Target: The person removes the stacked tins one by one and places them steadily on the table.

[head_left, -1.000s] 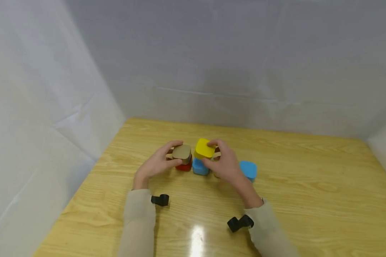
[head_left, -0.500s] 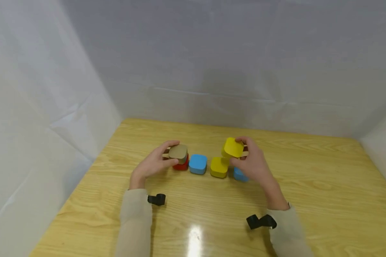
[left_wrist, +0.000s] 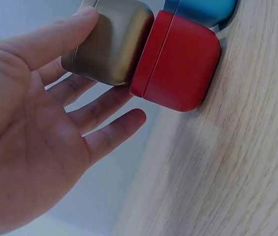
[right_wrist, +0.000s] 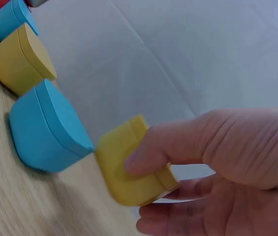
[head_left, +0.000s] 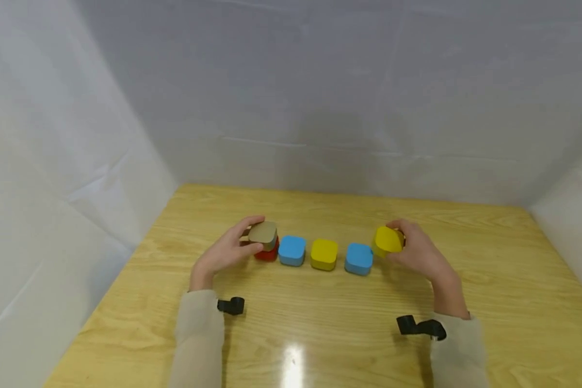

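Note:
A row of rounded blocks lies on the wooden table [head_left: 320,334]: a red block [head_left: 265,253] [left_wrist: 178,69], a blue block [head_left: 291,250], a yellow block [head_left: 324,254] [right_wrist: 21,61] and another blue block [head_left: 358,258] [right_wrist: 43,130]. My left hand [head_left: 225,250] [left_wrist: 36,123] holds a tan block [head_left: 263,233] [left_wrist: 112,39] between thumb and fingers, resting on top of the red one. My right hand [head_left: 417,250] [right_wrist: 212,167] grips a second yellow block [head_left: 387,240] [right_wrist: 129,167], tilted, at the right end of the row beside the blue block.
White sheeting [head_left: 102,134] walls the table on the left, back and right. A black wrist strap [head_left: 230,305] sits on my left sleeve and another black strap [head_left: 419,326] on my right. Bare table lies in front of the row.
My right hand has carried the yellow block from above the left blue block rightwards and down to the right end of the row. The left hand still holds the tan block on the red one.

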